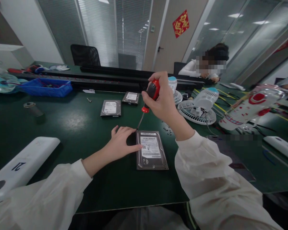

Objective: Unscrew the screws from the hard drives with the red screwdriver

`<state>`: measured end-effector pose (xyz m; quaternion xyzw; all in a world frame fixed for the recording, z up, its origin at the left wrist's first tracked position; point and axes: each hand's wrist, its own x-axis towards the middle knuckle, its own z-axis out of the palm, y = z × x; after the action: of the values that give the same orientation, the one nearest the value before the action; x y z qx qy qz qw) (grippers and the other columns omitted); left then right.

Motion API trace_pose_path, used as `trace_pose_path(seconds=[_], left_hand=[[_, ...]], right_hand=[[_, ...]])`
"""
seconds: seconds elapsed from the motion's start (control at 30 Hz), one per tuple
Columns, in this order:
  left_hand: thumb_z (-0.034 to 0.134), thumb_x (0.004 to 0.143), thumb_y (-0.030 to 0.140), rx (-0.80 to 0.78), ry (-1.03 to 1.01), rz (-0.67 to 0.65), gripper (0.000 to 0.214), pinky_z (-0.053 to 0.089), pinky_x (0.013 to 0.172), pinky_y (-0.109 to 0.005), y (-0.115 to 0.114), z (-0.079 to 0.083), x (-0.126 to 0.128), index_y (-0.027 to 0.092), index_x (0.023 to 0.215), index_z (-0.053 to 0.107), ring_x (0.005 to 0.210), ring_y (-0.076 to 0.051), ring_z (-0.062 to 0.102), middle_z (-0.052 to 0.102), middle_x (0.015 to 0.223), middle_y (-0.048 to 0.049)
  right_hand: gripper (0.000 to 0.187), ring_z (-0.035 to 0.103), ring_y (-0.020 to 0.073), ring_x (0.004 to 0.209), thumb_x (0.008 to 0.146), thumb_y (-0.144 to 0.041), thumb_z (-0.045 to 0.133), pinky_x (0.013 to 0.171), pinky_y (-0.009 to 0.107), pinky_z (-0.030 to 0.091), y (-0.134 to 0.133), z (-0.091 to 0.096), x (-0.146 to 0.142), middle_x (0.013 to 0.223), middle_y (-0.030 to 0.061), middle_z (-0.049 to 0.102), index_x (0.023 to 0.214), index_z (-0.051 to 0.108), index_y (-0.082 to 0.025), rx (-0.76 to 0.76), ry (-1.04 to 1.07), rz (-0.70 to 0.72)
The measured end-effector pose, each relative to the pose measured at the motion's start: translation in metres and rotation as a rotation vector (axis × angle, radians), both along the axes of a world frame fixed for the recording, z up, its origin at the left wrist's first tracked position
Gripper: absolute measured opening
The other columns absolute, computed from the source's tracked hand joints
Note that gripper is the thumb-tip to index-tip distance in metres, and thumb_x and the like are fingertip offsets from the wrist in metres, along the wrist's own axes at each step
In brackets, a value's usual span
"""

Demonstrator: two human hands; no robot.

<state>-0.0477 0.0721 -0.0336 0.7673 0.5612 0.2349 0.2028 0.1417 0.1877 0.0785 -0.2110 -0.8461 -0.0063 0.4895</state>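
A hard drive (150, 159) with a white label lies flat on the green table in front of me. My left hand (117, 143) holds it at its left side, thumb on the label's edge and index finger at the far left corner. In my right hand (162, 99), fingers wrap round the red and black handle of a screwdriver (146, 109). Its shaft slants down to the drive's far left corner, where the tip meets a spot beside my left fingertips. Any screw under the tip is too small to make out.
Two more hard drives (110, 108) lie farther back. Small screws (167, 128) are scattered right of the drive. Around stand a blue tray (46, 88), a metal cylinder (33, 109), white fans (198, 108), a white device (26, 163) and a clear-wrapped item (251, 105). Another person (206, 65) sits across.
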Motion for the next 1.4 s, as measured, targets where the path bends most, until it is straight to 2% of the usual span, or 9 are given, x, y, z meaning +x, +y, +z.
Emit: trace_pose_path(seconds=[0.47,0.63,0.73,0.83,0.93,1.03,1.13,1.23,1.4], left_hand=[[0.070,0.087,0.078,0.022,-0.013,0.007,0.080,0.012,0.133,-0.071,-0.001,-0.001,0.001,0.021,0.143,0.066,0.145,-0.039,0.053,0.068,0.144,-0.0129],[0.070,0.087,0.076,0.016,-0.003,0.013,0.079,0.013,0.133,-0.071,-0.001,0.001,0.001,0.021,0.142,0.066,0.144,-0.040,0.054,0.068,0.144,-0.0129],[0.069,0.087,0.079,0.019,-0.007,0.007,0.080,0.013,0.132,-0.072,-0.001,0.000,0.001,0.022,0.143,0.065,0.145,-0.040,0.053,0.068,0.144,-0.0122],[0.067,0.087,0.081,0.019,-0.015,-0.001,0.082,0.013,0.132,-0.072,-0.001,-0.002,-0.001,0.023,0.144,0.065,0.146,-0.040,0.053,0.068,0.145,-0.0114],[0.066,0.087,0.082,0.010,-0.021,-0.010,0.083,0.012,0.133,-0.072,0.000,-0.003,-0.003,0.023,0.145,0.065,0.146,-0.039,0.052,0.067,0.146,-0.0119],[0.066,0.087,0.083,0.011,-0.028,-0.011,0.083,0.012,0.133,-0.071,0.000,-0.003,-0.004,0.024,0.145,0.065,0.146,-0.040,0.052,0.067,0.146,-0.0121],[0.067,0.087,0.081,0.017,-0.031,-0.010,0.081,0.013,0.132,-0.071,0.000,-0.003,-0.004,0.025,0.145,0.064,0.145,-0.040,0.053,0.067,0.146,-0.0117],[0.069,0.087,0.080,0.025,-0.031,-0.006,0.080,0.013,0.132,-0.071,0.000,-0.004,-0.003,0.024,0.145,0.064,0.144,-0.040,0.054,0.067,0.145,-0.0117],[0.069,0.087,0.080,0.037,-0.031,-0.005,0.079,0.013,0.132,-0.071,0.000,-0.004,-0.002,0.023,0.143,0.065,0.144,-0.040,0.054,0.068,0.144,-0.0120]], right_hand=[[0.033,0.066,0.0220,0.098,0.094,-0.027,0.058,0.097,0.045,0.057,0.007,-0.005,0.000,0.115,0.0056,0.061,0.121,0.038,-0.027,0.056,-0.032,-0.020],[0.047,0.071,0.0245,0.100,0.095,-0.031,0.061,0.091,0.043,0.059,-0.007,0.002,0.001,0.131,0.0123,0.066,0.137,0.040,-0.025,0.086,-0.117,-0.099],[0.048,0.071,0.0256,0.086,0.097,-0.046,0.066,0.082,0.042,0.058,-0.018,0.012,0.004,0.109,0.0090,0.073,0.136,0.051,-0.023,0.045,-0.212,-0.226],[0.043,0.070,0.0270,0.082,0.097,-0.058,0.067,0.083,0.043,0.056,-0.022,0.022,0.009,0.082,0.0038,0.068,0.122,0.065,-0.023,0.016,-0.222,-0.325],[0.035,0.067,0.0238,0.077,0.098,-0.053,0.067,0.080,0.040,0.055,-0.022,0.029,0.014,0.077,0.0031,0.067,0.115,0.071,-0.023,-0.001,-0.202,-0.267],[0.034,0.062,0.0193,0.069,0.098,-0.040,0.063,0.074,0.037,0.055,-0.021,0.033,0.019,0.081,0.0020,0.070,0.126,0.072,-0.024,-0.037,-0.212,-0.136],[0.041,0.063,0.0190,0.072,0.101,-0.036,0.056,0.077,0.037,0.055,-0.020,0.034,0.021,0.092,0.0027,0.075,0.138,0.067,-0.025,-0.077,-0.252,-0.078],[0.038,0.068,0.0226,0.083,0.104,-0.042,0.054,0.087,0.040,0.055,-0.019,0.033,0.020,0.096,0.0046,0.075,0.136,0.067,-0.025,-0.062,-0.245,-0.113],[0.029,0.069,0.0271,0.086,0.101,-0.046,0.062,0.093,0.045,0.053,-0.015,0.029,0.016,0.084,0.0041,0.067,0.119,0.065,-0.024,-0.016,-0.217,-0.191]])
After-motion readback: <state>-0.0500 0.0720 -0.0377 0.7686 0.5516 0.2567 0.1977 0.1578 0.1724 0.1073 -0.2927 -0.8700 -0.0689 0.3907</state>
